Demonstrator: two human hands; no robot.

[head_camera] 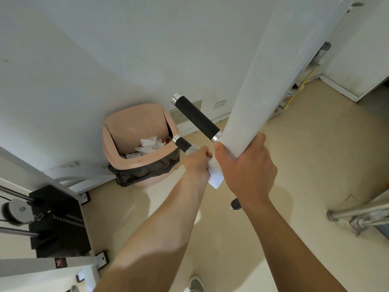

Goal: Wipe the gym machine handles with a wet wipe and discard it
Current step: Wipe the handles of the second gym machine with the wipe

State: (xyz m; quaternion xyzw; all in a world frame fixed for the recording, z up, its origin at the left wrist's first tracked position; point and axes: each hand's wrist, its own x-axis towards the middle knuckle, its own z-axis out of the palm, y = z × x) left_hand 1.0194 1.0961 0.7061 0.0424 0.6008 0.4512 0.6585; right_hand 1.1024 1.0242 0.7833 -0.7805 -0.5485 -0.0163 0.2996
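A white machine arm [273, 70] slants down from the upper right. Two black foam handles with silver end caps stick out of it to the left. The upper handle [196, 118] is bare. My left hand [196, 163] grips the lower handle [181, 143] with a white wet wipe [193, 149] wrapped round it; only the handle's outer end shows. My right hand [246, 169] grips the lower end of the white arm. A third black handle end [235, 204] peeks out below my right wrist.
A pink bin [117, 152] with a black liner stands against the wall just left of the handles, with crumpled white wipes inside. A black weight stack [59, 224] with cables and a white frame is at lower left. Metal frame feet [357, 216] lie at the right.
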